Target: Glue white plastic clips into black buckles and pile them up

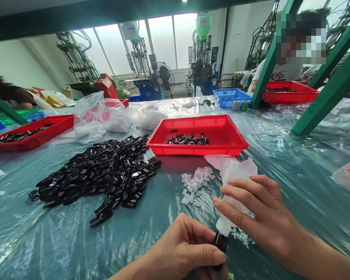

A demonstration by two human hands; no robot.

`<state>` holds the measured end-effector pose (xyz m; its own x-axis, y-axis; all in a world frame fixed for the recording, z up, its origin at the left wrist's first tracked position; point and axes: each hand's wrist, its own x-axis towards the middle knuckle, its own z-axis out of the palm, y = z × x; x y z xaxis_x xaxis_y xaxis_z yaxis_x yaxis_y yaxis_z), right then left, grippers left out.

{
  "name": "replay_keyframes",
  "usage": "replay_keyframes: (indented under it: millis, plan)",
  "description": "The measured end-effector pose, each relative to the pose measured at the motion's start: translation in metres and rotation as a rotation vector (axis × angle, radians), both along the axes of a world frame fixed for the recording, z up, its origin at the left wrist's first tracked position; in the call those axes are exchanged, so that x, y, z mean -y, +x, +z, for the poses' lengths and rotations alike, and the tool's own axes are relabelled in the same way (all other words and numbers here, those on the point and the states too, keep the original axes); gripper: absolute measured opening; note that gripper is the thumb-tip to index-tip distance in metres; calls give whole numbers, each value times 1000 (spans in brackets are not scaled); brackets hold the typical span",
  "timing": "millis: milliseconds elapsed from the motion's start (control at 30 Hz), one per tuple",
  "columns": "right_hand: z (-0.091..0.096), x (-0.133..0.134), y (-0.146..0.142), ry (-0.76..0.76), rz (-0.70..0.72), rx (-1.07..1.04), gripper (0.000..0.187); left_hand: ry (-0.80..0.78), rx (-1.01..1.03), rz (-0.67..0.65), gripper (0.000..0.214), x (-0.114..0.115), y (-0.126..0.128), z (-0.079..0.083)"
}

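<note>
My left hand [183, 249] is closed around a small black plastic part [221, 242] at the bottom centre. My right hand [259, 212] pinches a small white piece [223, 226] and holds it against the top of the black part. Just beyond my hands lie several small white pieces [196, 186] in a loose heap on the plastic-covered table [297, 186]. A large pile of black parts [102, 173] spreads to the left. A red tray [221, 146] behind the white pieces holds several black parts [188, 139].
A crumpled white plastic bag [236, 167] lies by my right hand. Clear bags of white pieces [119, 118] sit at the back. Other red trays [32, 134] [291, 91], a blue tray [231, 96], green frame legs [329, 93] and two seated people border the table.
</note>
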<state>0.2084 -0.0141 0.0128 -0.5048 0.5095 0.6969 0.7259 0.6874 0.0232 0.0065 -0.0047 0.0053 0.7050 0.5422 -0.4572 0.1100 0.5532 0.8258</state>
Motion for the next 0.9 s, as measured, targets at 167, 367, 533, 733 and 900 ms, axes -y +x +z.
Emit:
replay_keyframes:
  millis: [167,367,533,733,900]
  plan:
    - [-1,-2,0,-14,30,-54,30,-22,4,16,26,0,2,-1]
    - [-1,-3,3,-64,79,-67,26,-13,48,9,24,-2,1,1]
    - [-1,-4,6,-71,111,-61,25,-5,64,-1,22,-1,1,0]
    - [0,-6,7,-80,119,-61,27,0,72,-4,20,-2,-2,-1]
    - [-1,-5,9,-37,89,-9,29,12,80,-4,20,-2,-1,0]
